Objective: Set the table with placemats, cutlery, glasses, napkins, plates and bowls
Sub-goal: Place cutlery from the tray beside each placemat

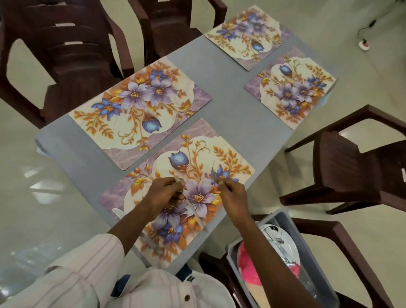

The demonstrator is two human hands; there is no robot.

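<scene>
Over the nearest placemat (197, 151), the left hand (165, 194) is gripping several cutlery pieces (196, 214) while the right hand (232, 197) is pinching a single utensil (216, 179) (too blurred to name).

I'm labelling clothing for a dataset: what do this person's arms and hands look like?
The left sleeve is cream with thin dark stripes, ending near the elbow. No sleeve shows on the right arm. The left hand and right hand are bare: no gloves, rings or watch visible.

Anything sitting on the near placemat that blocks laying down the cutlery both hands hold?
Nothing visible. The near placemat is bare around the left hand and right hand, which grip cutlery over it; plates lie in the grey bin.
</scene>
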